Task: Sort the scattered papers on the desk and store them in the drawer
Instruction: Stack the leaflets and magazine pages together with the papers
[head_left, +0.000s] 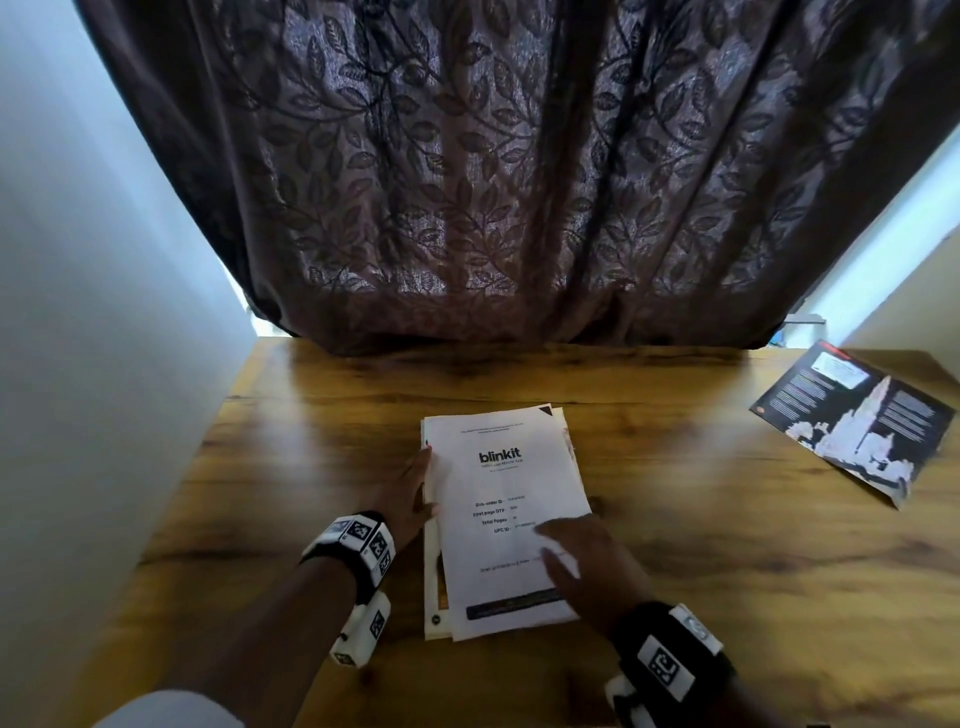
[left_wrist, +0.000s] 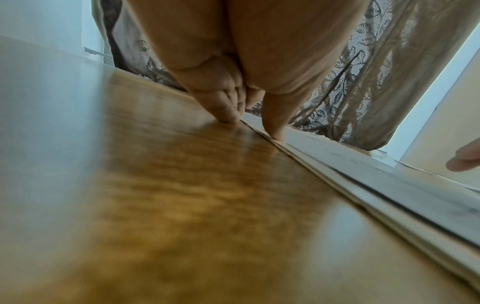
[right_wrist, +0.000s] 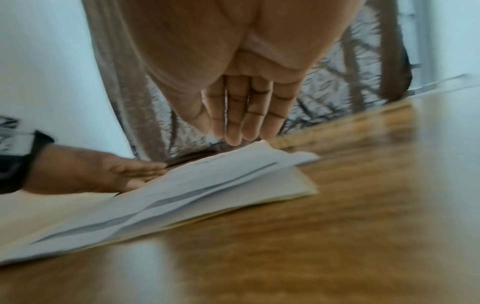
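A stack of white papers (head_left: 498, 483) lies in the middle of the wooden desk (head_left: 701, 545), its top sheet printed "blinkit". My left hand (head_left: 410, 493) lies flat on the desk with straight fingers against the stack's left edge (left_wrist: 324, 170); the thumb (left_wrist: 275, 127) touches the top sheet. My right hand (head_left: 582, 556) hovers flat, fingers straight, over the stack's lower right part (right_wrist: 207, 185), holding nothing. In the right wrist view the right fingers (right_wrist: 246, 123) are together above the loose, slightly lifted sheets. A dark printed leaflet (head_left: 852, 421) lies apart at the desk's far right.
A brown leaf-patterned curtain (head_left: 509, 182) hangs behind the desk's far edge. A white wall (head_left: 104, 312) borders the desk on the left. Bare wood (head_left: 701, 545) lies between the stack and the leaflet. No drawer is in view.
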